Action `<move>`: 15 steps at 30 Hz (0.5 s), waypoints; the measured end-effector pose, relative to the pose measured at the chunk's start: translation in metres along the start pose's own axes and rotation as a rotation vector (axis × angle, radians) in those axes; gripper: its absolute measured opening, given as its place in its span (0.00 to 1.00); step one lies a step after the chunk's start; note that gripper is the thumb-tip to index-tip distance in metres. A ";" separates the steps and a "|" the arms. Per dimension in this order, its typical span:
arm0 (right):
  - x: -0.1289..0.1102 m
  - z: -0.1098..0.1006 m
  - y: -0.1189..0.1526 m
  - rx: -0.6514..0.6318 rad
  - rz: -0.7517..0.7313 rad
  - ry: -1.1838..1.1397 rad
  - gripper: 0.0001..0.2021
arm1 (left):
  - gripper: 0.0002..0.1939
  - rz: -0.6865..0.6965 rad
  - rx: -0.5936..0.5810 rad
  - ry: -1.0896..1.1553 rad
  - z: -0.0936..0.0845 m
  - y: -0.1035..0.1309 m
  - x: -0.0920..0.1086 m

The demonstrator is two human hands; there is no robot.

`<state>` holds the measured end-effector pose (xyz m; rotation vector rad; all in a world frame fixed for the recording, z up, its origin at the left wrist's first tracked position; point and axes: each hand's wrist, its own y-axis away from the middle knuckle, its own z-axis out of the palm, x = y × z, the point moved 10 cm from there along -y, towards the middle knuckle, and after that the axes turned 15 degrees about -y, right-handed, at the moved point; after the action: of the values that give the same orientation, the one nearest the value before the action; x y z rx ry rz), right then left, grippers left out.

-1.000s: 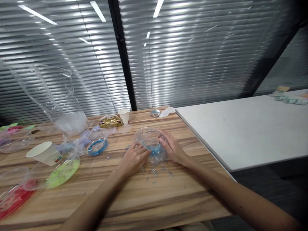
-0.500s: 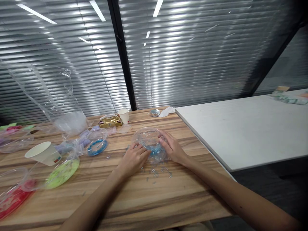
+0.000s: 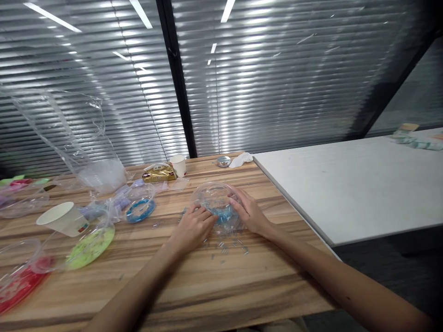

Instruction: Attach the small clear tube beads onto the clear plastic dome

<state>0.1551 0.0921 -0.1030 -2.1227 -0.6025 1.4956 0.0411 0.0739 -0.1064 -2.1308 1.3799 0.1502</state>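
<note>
A clear round plastic bowl (image 3: 211,188) stands on the wooden table in front of me, with some blue material (image 3: 224,216) low inside it. My right hand (image 3: 249,213) holds the bowl's right side, thumb and fingers bent around its wall. At the near left side, my left hand (image 3: 198,225) is closed with curled fingers against the bowl, close to the blue material; its fingertips are partly hidden. Several small clear tube-like pieces (image 3: 224,249) lie scattered on the wood just in front of the bowl.
To the left stand clear bowls with blue (image 3: 140,211), yellow-green (image 3: 92,248) and red (image 3: 24,283) contents. A tilted paper cup (image 3: 64,219), a large clear bag (image 3: 104,174), a gold packet (image 3: 159,173), another cup (image 3: 178,165) and a round tin (image 3: 223,161) are around. A white table (image 3: 339,184) adjoins on the right.
Both hands keep their places at the bowl. Only a very slight shift of the whole view shows.
</note>
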 end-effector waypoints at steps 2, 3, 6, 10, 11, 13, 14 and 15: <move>-0.001 0.000 0.000 0.004 0.002 -0.005 0.21 | 0.09 -0.002 -0.005 0.000 0.000 0.000 0.000; -0.002 -0.001 0.000 0.009 0.003 -0.007 0.21 | 0.10 -0.004 -0.007 0.001 0.000 0.000 0.000; -0.003 -0.001 0.000 0.018 0.005 -0.009 0.21 | 0.10 -0.006 -0.007 -0.001 -0.001 0.000 -0.001; -0.003 -0.001 -0.001 0.017 -0.002 0.002 0.21 | 0.09 -0.002 -0.001 0.000 -0.001 0.000 0.000; -0.002 -0.001 0.000 0.017 0.000 0.006 0.21 | 0.09 -0.001 -0.001 0.002 -0.001 0.000 0.000; -0.001 -0.001 0.000 0.012 0.004 0.010 0.21 | 0.09 0.000 -0.004 0.007 0.000 0.000 -0.001; -0.001 -0.001 0.000 0.009 0.003 0.010 0.21 | 0.09 0.000 -0.004 0.007 0.000 0.000 -0.001; -0.002 -0.001 0.000 0.007 -0.001 0.010 0.21 | 0.09 0.000 -0.005 0.006 0.000 0.000 -0.001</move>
<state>0.1556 0.0913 -0.1014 -2.1235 -0.5935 1.4833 0.0410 0.0744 -0.1060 -2.1375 1.3838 0.1481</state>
